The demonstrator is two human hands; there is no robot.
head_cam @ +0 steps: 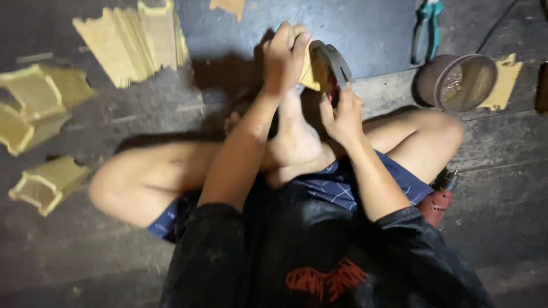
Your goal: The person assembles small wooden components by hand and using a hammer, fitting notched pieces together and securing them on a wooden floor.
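Seated on the floor, the person's left hand pinches a yellow wooden piece above the crossed legs, while the right hand grips a dark tool touching it.

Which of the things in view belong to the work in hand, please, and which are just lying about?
In hand:
- left hand gripping a yellow wooden piece
- right hand at a dark tool

Lying about:
- assembled yellow boxes
- stack of yellow pieces
- teal pliers
- round bowl
- red tool
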